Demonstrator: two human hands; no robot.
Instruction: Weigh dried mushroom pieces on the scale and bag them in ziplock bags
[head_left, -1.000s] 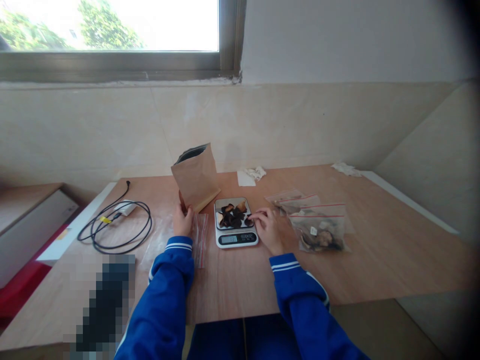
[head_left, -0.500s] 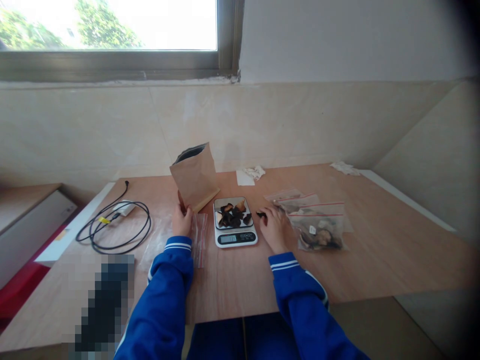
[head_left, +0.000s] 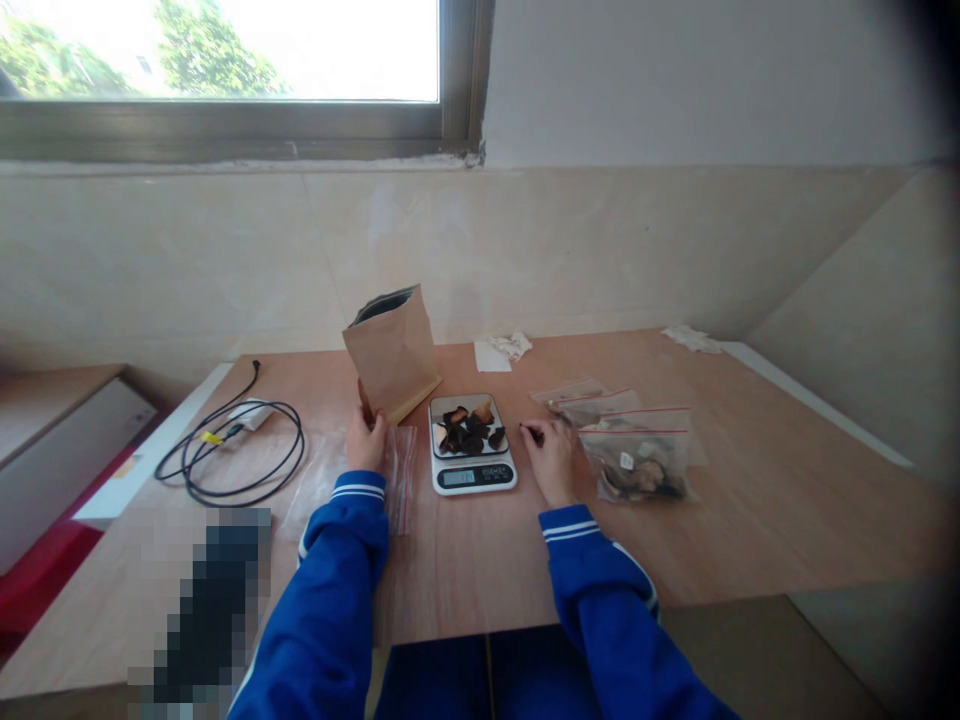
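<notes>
My left hand (head_left: pixel 366 443) grips the lower left edge of an upright kraft paper pouch (head_left: pixel 394 355), whose open top shows a dark lining. To its right is a white digital kitchen scale (head_left: pixel 474 478) with dark, curled dried slices (head_left: pixel 469 430) on its plate. The digits on its display are too blurred to read. My right hand (head_left: pixel 551 455), just right of the scale, has its fingers closed around a small dark dried piece (head_left: pixel 535 436), mostly hidden by the fingers. Beyond that hand lie zip bags (head_left: pixel 637 455) with similar pieces inside.
Flat clear zip bags (head_left: pixel 315 485) lie under my left forearm. A coiled black cable (head_left: pixel 217 492) with a white adapter (head_left: pixel 250 414) sits at the left. A pixelated dark shape (head_left: pixel 214 600) is at the near left. Crumpled tissues (head_left: pixel 514 346) lie along the back edge.
My right hand has curled in slightly, and the dark piece at its fingertips shows less than before. The left hand and the pouch keep their places.
</notes>
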